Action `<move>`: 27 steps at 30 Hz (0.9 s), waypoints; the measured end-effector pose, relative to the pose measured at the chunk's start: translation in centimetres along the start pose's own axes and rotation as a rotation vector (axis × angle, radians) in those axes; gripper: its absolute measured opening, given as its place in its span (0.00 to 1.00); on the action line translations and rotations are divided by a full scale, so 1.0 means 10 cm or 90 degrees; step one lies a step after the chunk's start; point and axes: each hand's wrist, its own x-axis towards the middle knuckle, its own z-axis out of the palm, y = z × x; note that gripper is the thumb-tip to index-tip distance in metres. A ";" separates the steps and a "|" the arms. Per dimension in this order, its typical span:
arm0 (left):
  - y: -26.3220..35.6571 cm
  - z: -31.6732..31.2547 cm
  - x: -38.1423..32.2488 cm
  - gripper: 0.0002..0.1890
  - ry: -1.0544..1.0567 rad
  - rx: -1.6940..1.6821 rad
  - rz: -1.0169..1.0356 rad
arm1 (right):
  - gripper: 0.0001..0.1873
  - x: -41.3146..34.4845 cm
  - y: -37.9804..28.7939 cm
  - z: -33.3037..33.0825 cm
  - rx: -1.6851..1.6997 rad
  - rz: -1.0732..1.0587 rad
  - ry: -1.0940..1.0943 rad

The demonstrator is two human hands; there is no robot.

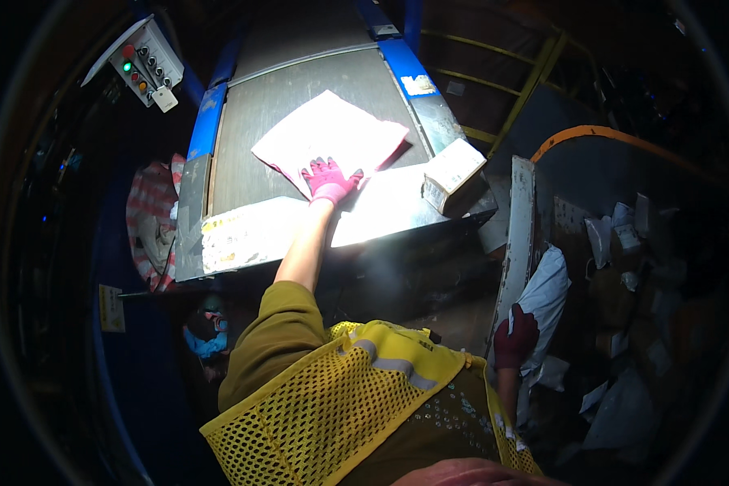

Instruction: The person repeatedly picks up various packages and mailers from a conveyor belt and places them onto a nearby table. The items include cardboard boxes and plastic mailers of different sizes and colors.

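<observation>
My left hand (pixel 331 180), in a pink work glove with dark fingertips, lies spread on the near edge of a pale, glare-whitened soft parcel (pixel 328 133). Beneath that parcel is a dark conveyor belt (pixel 243 152), close to its metal end plate (pixel 395 188). Down at the right, my right hand (pixel 515 337), in a darker-looking glove, is closed on a white plastic mailing bag (pixel 547 291). The bag hangs beside a worn upright metal edge (pixel 516 225); its lower end is in shadow. A small carton (pixel 455 173) sits at the end plate's right corner.
Blue side rails (pixel 206 124) flank the belt. A control box (pixel 149 64) with a lit green button stands at upper left, above a red-and-white striped sack (pixel 152 225). At right are an orange curved bar (pixel 607 130), a yellow railing (pixel 522 109) and several shadowed parcels (pixel 619 407).
</observation>
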 end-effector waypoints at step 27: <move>0.87 0.02 -0.43 0.44 0.223 -0.698 0.102 | 0.17 0.00 -0.01 0.02 0.001 0.017 0.005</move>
